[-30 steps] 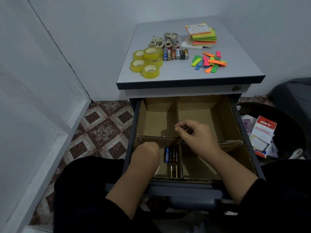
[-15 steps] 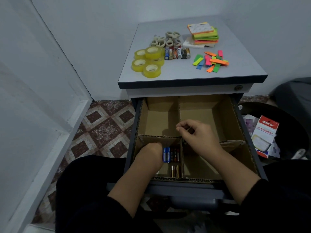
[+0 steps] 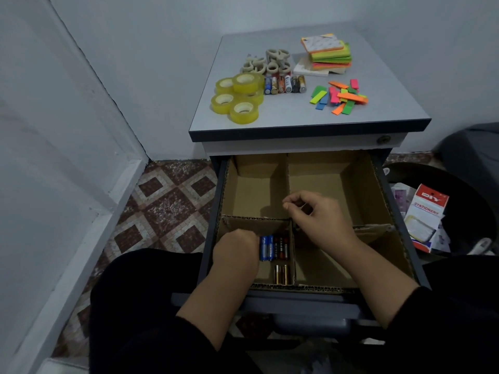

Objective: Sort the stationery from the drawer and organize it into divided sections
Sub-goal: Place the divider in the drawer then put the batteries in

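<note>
1. Cabinet (image 3: 310,122): we see a grey top with a dark front edge; a broad strip along that edge is bare, and a round lock sits at the right below it.
2. Drawer (image 3: 302,300): pulled out toward us and lined with cardboard dividers (image 3: 288,174) that form four sections. The two far sections show only bare cardboard floor.
3. Packet (image 3: 426,214): lying right of the drawer, its red header reads "DIY" and "STATIONERY"; the smaller print is too small for us to read.
4. Right hand (image 3: 318,220): it hovers over the centre where the dividers cross, fingers curled inward with thumb near the fingertips. We cannot tell whether it pinches anything.
5. Left hand (image 3: 236,252): reaching down into the near-left section, knuckles up; its fingers are hidden, so we cannot tell the grip.
6. Tape rolls (image 3: 237,98): five yellow rolls clustered at the left of the cabinet top.
7. Sticky note pads (image 3: 328,54): stacked at the far right corner.
8. Paper strips (image 3: 341,95): neon, scattered loosely in front of the pads.
9. Small rings (image 3: 267,63): a beige heap behind the tape.
10. Batteries on top (image 3: 285,84): a row beside the tape; labels unreadable.
11. Batteries in the drawer (image 3: 274,248): blue, dark-red and gold cells in the near-left section, just beside the left hand.
</note>
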A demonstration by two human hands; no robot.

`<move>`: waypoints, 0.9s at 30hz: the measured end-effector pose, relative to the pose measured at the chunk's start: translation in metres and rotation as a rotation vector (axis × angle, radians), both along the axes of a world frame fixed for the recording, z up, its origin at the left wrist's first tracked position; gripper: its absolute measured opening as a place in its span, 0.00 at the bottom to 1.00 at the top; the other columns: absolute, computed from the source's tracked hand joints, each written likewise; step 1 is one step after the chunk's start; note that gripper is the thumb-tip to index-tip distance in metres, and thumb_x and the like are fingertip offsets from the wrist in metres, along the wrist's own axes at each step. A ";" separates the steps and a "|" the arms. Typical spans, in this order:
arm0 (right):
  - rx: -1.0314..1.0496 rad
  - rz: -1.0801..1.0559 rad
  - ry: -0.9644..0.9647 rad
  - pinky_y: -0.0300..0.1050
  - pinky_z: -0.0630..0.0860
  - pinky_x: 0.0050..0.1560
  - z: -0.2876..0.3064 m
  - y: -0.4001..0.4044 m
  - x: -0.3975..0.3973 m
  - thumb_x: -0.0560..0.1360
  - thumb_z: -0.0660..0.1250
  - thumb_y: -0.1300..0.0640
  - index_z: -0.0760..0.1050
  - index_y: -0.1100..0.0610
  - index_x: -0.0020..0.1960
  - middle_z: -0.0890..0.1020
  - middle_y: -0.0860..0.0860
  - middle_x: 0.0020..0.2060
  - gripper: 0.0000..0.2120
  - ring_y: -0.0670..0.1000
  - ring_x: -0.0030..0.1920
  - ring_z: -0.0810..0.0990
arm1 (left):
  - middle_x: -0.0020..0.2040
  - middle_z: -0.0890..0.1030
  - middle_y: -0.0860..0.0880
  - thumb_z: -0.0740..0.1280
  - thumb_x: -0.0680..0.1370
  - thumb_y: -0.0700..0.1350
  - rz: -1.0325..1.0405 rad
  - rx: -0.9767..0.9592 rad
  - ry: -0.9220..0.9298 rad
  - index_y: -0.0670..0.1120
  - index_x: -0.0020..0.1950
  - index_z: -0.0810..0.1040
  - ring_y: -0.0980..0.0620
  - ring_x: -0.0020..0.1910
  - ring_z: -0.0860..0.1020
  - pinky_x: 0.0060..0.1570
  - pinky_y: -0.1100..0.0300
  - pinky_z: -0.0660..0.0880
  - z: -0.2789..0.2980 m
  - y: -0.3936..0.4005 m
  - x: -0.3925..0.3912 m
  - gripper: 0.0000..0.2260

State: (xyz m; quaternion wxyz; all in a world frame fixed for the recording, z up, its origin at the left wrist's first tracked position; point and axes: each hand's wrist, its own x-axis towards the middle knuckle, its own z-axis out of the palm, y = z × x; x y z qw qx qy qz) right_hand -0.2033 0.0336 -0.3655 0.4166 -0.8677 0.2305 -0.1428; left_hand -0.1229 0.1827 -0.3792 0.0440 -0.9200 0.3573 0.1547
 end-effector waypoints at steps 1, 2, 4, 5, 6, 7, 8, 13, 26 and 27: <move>-0.003 -0.001 -0.006 0.39 0.76 0.45 0.000 0.000 0.000 0.77 0.65 0.51 0.76 0.42 0.49 0.76 0.37 0.44 0.03 0.39 0.45 0.75 | 0.60 0.76 0.43 0.57 0.80 0.35 0.013 0.019 0.031 0.38 0.60 0.74 0.47 0.59 0.76 0.54 0.58 0.73 0.000 -0.002 0.002 0.11; -0.007 -0.004 -0.016 0.39 0.76 0.45 0.000 0.000 -0.001 0.77 0.65 0.51 0.76 0.42 0.48 0.76 0.37 0.43 0.04 0.39 0.45 0.75 | 0.60 0.77 0.42 0.59 0.79 0.34 0.029 0.042 0.068 0.38 0.59 0.74 0.47 0.59 0.76 0.54 0.58 0.73 0.000 -0.005 0.004 0.10; -0.017 -0.007 -0.025 0.40 0.75 0.45 0.000 0.000 -0.001 0.77 0.66 0.51 0.76 0.42 0.47 0.76 0.36 0.43 0.04 0.40 0.45 0.75 | 0.59 0.77 0.42 0.62 0.78 0.34 0.064 0.087 0.141 0.37 0.58 0.75 0.46 0.58 0.76 0.55 0.57 0.73 0.002 -0.011 0.009 0.09; -0.020 -0.008 -0.020 0.39 0.75 0.44 0.001 0.000 -0.001 0.77 0.65 0.51 0.76 0.42 0.47 0.76 0.36 0.43 0.04 0.40 0.45 0.75 | 0.59 0.77 0.42 0.63 0.78 0.35 0.080 0.090 0.172 0.38 0.57 0.76 0.46 0.58 0.76 0.55 0.57 0.73 0.001 -0.014 0.012 0.09; -0.022 -0.008 -0.014 0.38 0.74 0.44 0.001 0.001 -0.001 0.77 0.65 0.51 0.75 0.42 0.48 0.75 0.36 0.43 0.04 0.39 0.44 0.75 | 0.58 0.77 0.42 0.64 0.78 0.36 0.090 0.072 0.199 0.38 0.56 0.76 0.45 0.57 0.77 0.55 0.56 0.73 0.000 -0.017 0.014 0.08; -0.024 -0.008 -0.009 0.38 0.74 0.43 0.001 0.001 -0.001 0.77 0.65 0.51 0.75 0.42 0.48 0.75 0.36 0.43 0.03 0.39 0.44 0.75 | 0.57 0.78 0.42 0.64 0.78 0.37 0.102 0.045 0.224 0.39 0.56 0.76 0.45 0.57 0.77 0.54 0.56 0.73 -0.003 -0.018 0.016 0.08; -0.026 -0.008 -0.006 0.37 0.74 0.43 0.002 0.001 -0.001 0.77 0.65 0.51 0.76 0.42 0.49 0.75 0.36 0.43 0.03 0.39 0.44 0.75 | 0.57 0.78 0.42 0.65 0.78 0.39 0.114 0.022 0.246 0.39 0.56 0.76 0.45 0.56 0.77 0.53 0.57 0.73 -0.005 -0.019 0.017 0.08; -0.030 -0.012 0.003 0.36 0.73 0.42 0.001 0.001 -0.002 0.77 0.65 0.50 0.76 0.43 0.50 0.74 0.36 0.43 0.03 0.39 0.44 0.75 | 0.56 0.78 0.44 0.69 0.76 0.42 0.177 -0.067 0.293 0.42 0.57 0.76 0.47 0.54 0.77 0.52 0.58 0.74 -0.010 -0.018 0.022 0.11; -0.022 -0.004 -0.008 0.39 0.74 0.46 0.001 0.000 -0.001 0.77 0.65 0.51 0.76 0.43 0.50 0.75 0.37 0.44 0.03 0.38 0.46 0.74 | 0.55 0.78 0.46 0.72 0.73 0.51 0.058 0.004 0.302 0.43 0.59 0.75 0.48 0.53 0.77 0.51 0.56 0.75 -0.005 -0.009 0.008 0.19; -0.017 -0.003 -0.004 0.39 0.75 0.46 0.001 0.000 -0.001 0.77 0.65 0.51 0.76 0.43 0.50 0.75 0.37 0.44 0.03 0.39 0.46 0.74 | 0.55 0.78 0.46 0.73 0.72 0.51 0.036 0.054 0.336 0.43 0.61 0.74 0.48 0.53 0.77 0.53 0.56 0.75 -0.006 -0.009 0.008 0.21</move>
